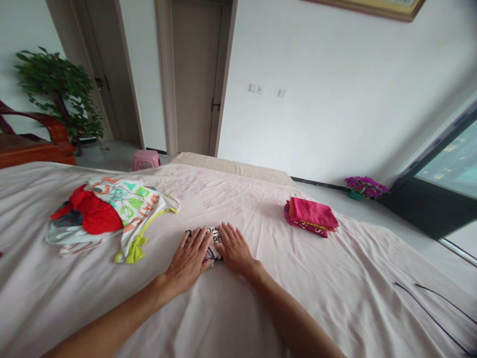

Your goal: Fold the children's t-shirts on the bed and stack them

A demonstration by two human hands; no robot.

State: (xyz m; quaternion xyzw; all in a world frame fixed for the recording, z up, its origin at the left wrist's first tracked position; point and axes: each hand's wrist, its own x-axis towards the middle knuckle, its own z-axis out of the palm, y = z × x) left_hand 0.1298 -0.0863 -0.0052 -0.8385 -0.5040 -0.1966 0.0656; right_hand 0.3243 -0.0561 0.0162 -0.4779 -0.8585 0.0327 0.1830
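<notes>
Both my hands lie flat, fingers stretched, on a small folded garment with black and white print (212, 240) in the middle of the bed. My left hand (190, 261) covers its left part and my right hand (234, 250) covers its right part, so only a strip shows between them. To the left lies a loose pile of clothes (112, 211): a white shirt with a coloured print and yellow-green trim, with a red garment (93, 211) on it. To the right sits a folded stack of pink clothes (311, 216).
The bed is covered by a pale pink sheet (335, 278). A black cable (432, 313) crosses its right corner. Beyond the bed are a pink stool (146, 159), a wooden chair (33, 144), a potted plant (59, 89), purple flowers (365, 187), closed doors and a window at right.
</notes>
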